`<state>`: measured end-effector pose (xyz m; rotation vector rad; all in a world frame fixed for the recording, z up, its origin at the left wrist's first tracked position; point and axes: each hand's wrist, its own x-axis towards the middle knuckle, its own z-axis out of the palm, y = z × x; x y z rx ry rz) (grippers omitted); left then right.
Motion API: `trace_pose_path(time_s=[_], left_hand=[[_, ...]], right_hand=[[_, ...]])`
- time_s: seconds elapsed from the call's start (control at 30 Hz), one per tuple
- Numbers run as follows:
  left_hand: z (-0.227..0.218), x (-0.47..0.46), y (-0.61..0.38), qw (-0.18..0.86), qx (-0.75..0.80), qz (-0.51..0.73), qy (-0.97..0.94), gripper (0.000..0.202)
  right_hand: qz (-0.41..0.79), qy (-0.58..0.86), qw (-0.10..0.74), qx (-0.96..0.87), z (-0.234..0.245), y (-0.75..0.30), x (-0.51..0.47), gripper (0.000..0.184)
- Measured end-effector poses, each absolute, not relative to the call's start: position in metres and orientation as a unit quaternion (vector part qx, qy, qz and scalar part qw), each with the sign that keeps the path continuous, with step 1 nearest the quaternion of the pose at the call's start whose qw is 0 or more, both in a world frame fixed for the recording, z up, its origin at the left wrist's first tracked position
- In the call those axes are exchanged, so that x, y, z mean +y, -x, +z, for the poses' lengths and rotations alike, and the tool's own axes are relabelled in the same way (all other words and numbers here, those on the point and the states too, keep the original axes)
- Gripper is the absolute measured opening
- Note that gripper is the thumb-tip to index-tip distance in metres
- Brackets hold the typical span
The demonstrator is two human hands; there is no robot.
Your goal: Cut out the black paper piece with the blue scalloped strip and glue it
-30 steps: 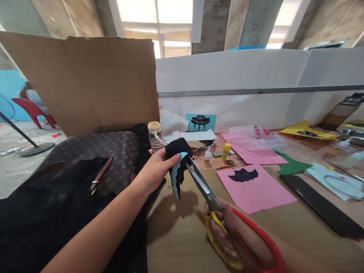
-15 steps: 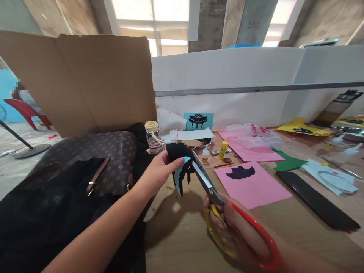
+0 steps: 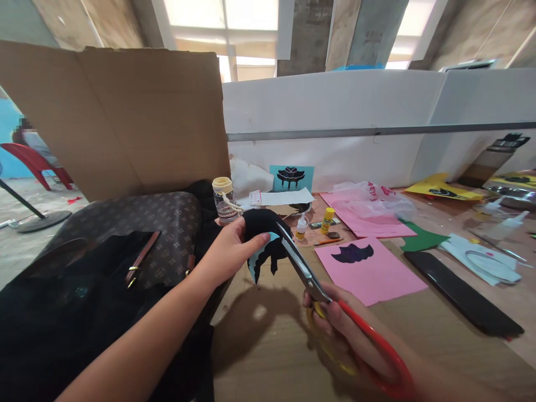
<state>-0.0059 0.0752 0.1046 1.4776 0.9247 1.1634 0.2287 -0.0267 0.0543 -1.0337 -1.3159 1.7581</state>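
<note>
My left hand (image 3: 228, 248) pinches a curved piece of black paper (image 3: 262, 222) between thumb and fingers; part of its pale blue side shows near the thumb, and its lower edge is jagged. My right hand (image 3: 335, 312) is closed round the handles, one red and one yellow, of a pair of scissors (image 3: 304, 271). Their blades reach up and left against the right side of the black paper. Whether the blades are fully closed is hard to make out. Below right lies a pink sheet (image 3: 377, 279) with a dark wavy cut-out (image 3: 354, 253) on it.
A glass jar (image 3: 225, 198), a small glue bottle (image 3: 301, 226), a yellow glue stick (image 3: 328, 219) and a pencil (image 3: 329, 242) stand or lie behind the hands. A long black case (image 3: 460, 290) is at right. A bag (image 3: 125, 234) and cardboard (image 3: 154, 123) fill the left.
The black paper has turned in my left hand, its hanging tip shifting slightly left and up. The scissor tips have moved slightly left along the paper.
</note>
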Motion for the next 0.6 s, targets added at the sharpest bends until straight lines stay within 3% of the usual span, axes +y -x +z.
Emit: trace_pose_path(time_s=[0.43, 0.6], left_hand=[[0.116, 0.077, 0.026, 0.451, 0.389, 0.441, -0.671, 0.041], [0.125, 0.074, 0.032, 0.457, 0.375, 0.424, -0.686, 0.041]], right_hand=[[0.661, 0.425, 0.322, -0.528, 0.052, -0.231, -0.028, 0.073], [0.656, 0.372, 0.332, -0.567, 0.031, -0.234, -0.021, 0.061]])
